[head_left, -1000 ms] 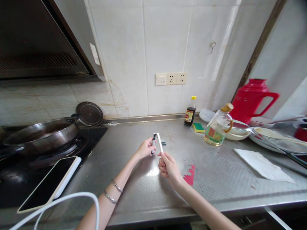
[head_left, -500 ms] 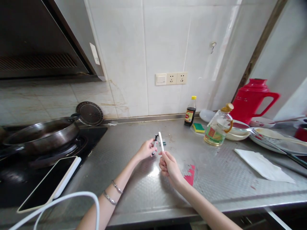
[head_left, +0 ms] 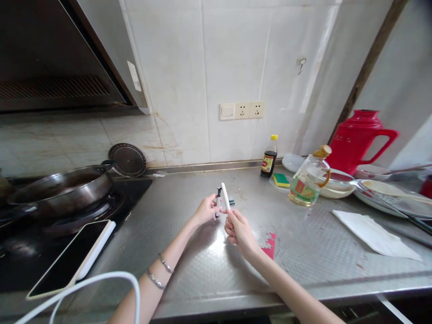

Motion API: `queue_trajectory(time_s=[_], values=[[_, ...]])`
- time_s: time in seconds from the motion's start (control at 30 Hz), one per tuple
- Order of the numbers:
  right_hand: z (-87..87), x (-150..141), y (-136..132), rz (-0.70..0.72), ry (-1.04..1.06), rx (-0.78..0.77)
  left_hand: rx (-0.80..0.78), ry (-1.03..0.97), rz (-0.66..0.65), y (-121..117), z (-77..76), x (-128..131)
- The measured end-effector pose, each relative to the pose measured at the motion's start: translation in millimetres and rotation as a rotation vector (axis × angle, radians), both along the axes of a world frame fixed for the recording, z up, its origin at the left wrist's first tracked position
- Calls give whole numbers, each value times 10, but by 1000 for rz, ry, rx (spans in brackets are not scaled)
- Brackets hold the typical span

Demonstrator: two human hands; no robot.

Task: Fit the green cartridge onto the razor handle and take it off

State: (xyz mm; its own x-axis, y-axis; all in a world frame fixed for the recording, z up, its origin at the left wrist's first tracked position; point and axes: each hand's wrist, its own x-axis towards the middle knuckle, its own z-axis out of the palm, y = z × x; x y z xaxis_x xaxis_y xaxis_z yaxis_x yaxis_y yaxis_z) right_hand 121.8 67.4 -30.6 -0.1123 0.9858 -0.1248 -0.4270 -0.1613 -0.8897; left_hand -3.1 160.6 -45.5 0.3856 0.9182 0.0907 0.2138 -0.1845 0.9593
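Observation:
My left hand (head_left: 206, 210) is closed around a slim grey-and-black pen-like object (head_left: 218, 201), held nearly upright with its dark end on top. Close beside it, my right hand (head_left: 238, 229) pinches the lower end of a slim white stick (head_left: 225, 196). The stick leans a little to the left, and its top is near the dark end of the other piece. Whether the two touch I cannot tell. A small dark green item (head_left: 231, 203) lies on the steel counter (head_left: 189, 274) just behind the white stick.
Left, a pan (head_left: 64, 191) sits on the stove, with a phone (head_left: 70, 261) and white cable (head_left: 101, 275) nearer. Right are a soy sauce bottle (head_left: 269, 157), sponge (head_left: 281, 180), oil bottle (head_left: 305, 189), red thermos jug (head_left: 354, 141), stacked dishes (head_left: 374, 198) and white paper (head_left: 374, 234).
The white stick tilts slightly more to the left, and the pen-like object stands more upright. Both hands keep their hold; the view has shifted very slightly.

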Motion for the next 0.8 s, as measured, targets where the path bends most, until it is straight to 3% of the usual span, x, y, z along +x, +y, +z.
queue_trajectory(time_s=[0.17,0.4,0.63,0.8], values=[[-68,-34,-76,26,-33,-33,10,-5,46,15,28,-32],[35,11,0,7,-9,23,1,10,9,2,43,-30],[-31,-19,-69,40,-34,-16,20,-4,23,38,7,-49],[40,-11,3,31,-2,10,19,2,11,46,-18,-48]])
